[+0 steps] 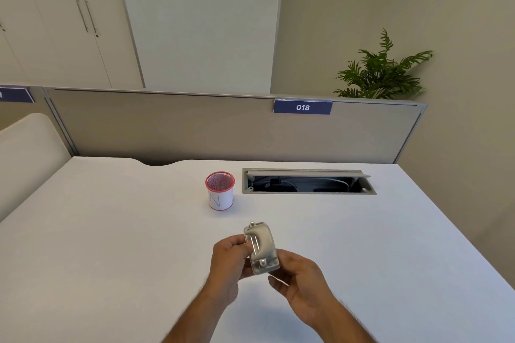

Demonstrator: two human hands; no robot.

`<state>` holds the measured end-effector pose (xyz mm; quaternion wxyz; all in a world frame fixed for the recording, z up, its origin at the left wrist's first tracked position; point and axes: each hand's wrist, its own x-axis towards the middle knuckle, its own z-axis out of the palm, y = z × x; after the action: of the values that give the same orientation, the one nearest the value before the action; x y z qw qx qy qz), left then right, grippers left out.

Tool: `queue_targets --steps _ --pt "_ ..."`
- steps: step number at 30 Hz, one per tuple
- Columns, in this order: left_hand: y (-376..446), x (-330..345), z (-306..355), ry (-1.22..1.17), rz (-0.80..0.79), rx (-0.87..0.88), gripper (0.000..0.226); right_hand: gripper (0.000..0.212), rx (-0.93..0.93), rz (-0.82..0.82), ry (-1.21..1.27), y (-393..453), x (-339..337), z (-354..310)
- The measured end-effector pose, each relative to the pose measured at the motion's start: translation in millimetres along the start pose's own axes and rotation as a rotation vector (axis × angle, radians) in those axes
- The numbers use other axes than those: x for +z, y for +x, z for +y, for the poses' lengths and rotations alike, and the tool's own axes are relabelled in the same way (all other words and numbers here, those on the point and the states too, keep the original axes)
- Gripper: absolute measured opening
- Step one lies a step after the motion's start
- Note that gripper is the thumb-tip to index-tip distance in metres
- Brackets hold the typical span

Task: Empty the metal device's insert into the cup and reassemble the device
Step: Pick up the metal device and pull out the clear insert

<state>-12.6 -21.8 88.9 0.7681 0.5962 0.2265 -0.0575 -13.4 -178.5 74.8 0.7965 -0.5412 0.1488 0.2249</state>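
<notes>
Head view: you're looking down at both of your hands, held over a white desk (111,231).
Left hand (228,257): you're wrapping it around the left edge of the metal device (262,249), fingers curled shut on it near its upper half.
Right hand (299,276): you're cupping the device's lower right corner from below, thumb and fingers closed against its base.
Metal device: it's sitting between your two hands, lifted off the desk and tilted, with its curved grey lever facing you. Can't tell from here whether the insert is in or out.
Cup (220,190): it's standing upright on the desk, out beyond your left hand's fingertips and well apart from the device. White wrap, red mesh rim, honestly can't make out what's inside.
Cable hatch (308,181): it's lying open in the desktop, past your right hand and just right of the cup.
Divider panel (167,125): it's running along the desk's far edge, beyond both hands, carrying a blue tag (303,107) reading 018.
Plant (383,69): it's poking up behind the panel, far off past your right hand.
</notes>
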Motion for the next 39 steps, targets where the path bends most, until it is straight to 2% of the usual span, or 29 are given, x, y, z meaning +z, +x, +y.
queue_targets --steps 8,12,16,21,27,32,39 --pt "2 0 2 -0.049 -0.032 -0.023 0.029 0.035 -0.072 0.026 0.046 -5 7 1" --pt "1 0 3 -0.056 -0.033 -0.032 0.03 0.026 -0.033 0.041 0.022 -6 5 -1" --pt "0 1 2 0.006 -0.022 -0.012 0.027 0.012 -0.092 0.088 -0.062 -4 1 -12" --pt "-4 6 -2 0.033 -0.063 -0.002 0.023 0.036 -0.064 0.006 -0.129 -2 6 -29" --pt "-8 8 -5 -0.025 -0.125 -0.049 0.021 0.026 -0.054 -0.073 -0.076 4 6 -31" --pt "-7 4 -5 0.009 -0.112 -0.045 0.029 0.014 -0.059 -0.027 -0.058 8 3 -27" --pt "-3 5 -1 0.006 -0.061 -0.063 0.036 0.024 -0.051 -0.04 -0.037 9 1 -24"
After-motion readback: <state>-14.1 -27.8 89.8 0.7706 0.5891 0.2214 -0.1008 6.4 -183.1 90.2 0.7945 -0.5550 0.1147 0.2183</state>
